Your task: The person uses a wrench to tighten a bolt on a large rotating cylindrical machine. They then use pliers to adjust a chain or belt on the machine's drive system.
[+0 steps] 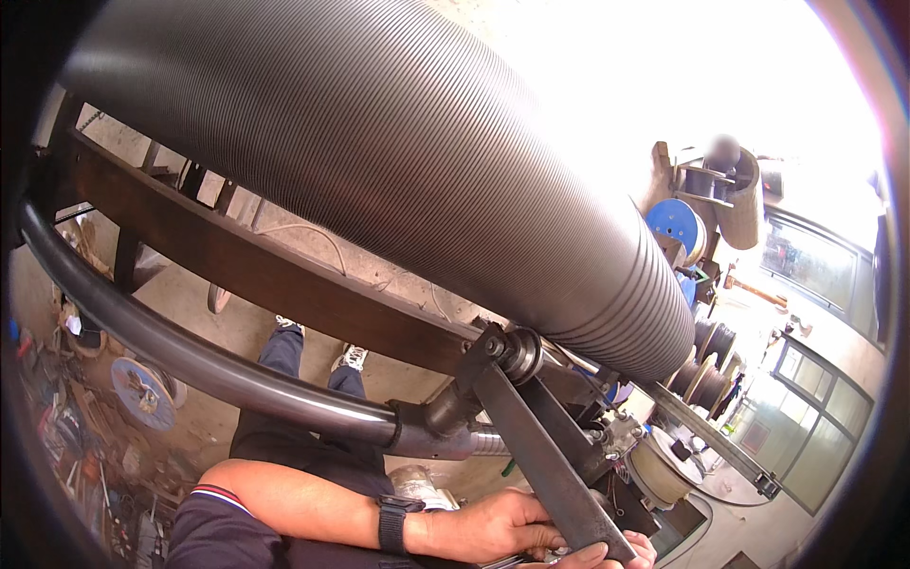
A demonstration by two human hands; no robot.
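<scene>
A flat steel bar (550,460) slopes down toward me from a pivot with a grooved pulley wheel (522,356). My right hand (611,555), partly cut off by the lower edge, grips its near end, thumb on one side and fingers on the other. Beside the bar, my left hand (498,526) has its fingers curled in; what they hold, if anything, is hidden behind the bar and the frame edge. Over the pulley lies a large dark cylinder (379,152) with fine, close ridges, wider apart at its right end. A thick curved steel pipe (218,356) carries the pivot bracket.
A long steel beam (256,275) runs under the cylinder. Wire spools (706,379), a blue reel (675,226) and a pale round drum (659,469) stand at right. Another reel (144,391) and clutter lie at left. My shoes (353,357) show on the floor.
</scene>
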